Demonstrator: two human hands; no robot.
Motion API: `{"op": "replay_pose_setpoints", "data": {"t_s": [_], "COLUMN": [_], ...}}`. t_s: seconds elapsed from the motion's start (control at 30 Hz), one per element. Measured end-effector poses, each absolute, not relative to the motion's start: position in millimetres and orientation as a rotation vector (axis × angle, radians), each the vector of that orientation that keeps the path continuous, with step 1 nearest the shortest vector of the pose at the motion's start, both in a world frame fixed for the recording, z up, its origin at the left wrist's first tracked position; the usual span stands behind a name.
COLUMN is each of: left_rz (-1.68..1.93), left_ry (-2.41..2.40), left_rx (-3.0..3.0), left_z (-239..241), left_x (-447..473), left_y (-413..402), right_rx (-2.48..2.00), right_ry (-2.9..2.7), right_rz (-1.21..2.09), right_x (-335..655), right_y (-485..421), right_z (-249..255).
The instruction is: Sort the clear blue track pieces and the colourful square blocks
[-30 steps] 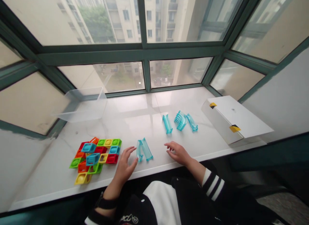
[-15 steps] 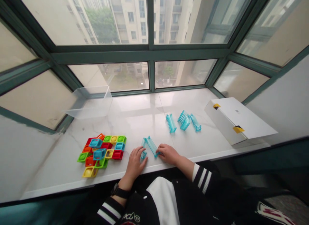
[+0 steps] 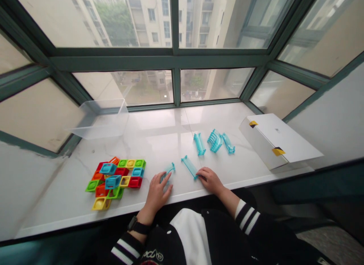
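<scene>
Two clear blue track pieces lie near the front edge of the white sill. My left hand (image 3: 157, 191) rests fingers-down on one blue track piece (image 3: 169, 169), mostly covering it. My right hand (image 3: 209, 178) pinches the near end of the other blue track piece (image 3: 189, 166), which lies flat and apart from the first. A cluster of coloured square blocks (image 3: 116, 179) in red, green, yellow, orange and blue sits to the left of my left hand.
Three more blue track pieces (image 3: 214, 141) lie farther back on the sill. A white cardboard box (image 3: 280, 143) stands at the right, a clear plastic tub (image 3: 99, 119) at the back left. Window frames border the sill.
Both hands closed in on the joined pair of blue track pieces, then pulled them apart; the right piece moved right, the left stays under my left hand.
</scene>
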State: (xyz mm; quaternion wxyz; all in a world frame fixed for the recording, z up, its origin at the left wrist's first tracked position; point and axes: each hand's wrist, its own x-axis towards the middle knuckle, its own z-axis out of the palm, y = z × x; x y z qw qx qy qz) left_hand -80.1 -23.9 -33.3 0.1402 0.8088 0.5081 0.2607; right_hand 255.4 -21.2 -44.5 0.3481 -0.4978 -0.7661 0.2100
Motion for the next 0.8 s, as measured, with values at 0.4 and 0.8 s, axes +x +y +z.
{"op": "replay_pose_setpoints", "data": {"t_s": [0.4, 0.8], "left_rz": [0.808, 0.951], "left_ry": [1.3, 1.052], "left_rx": [2.375, 2.088], "left_z": [-17, 43], "left_x": [-71, 23], "left_y": [-28, 11], "right_rx": [-1.28, -1.278], "right_ry": [-1.955, -1.767], "right_rz": [0.537, 0.332], "right_x": [253, 248], "right_y": [-21, 2], "right_z": [-43, 19]}}
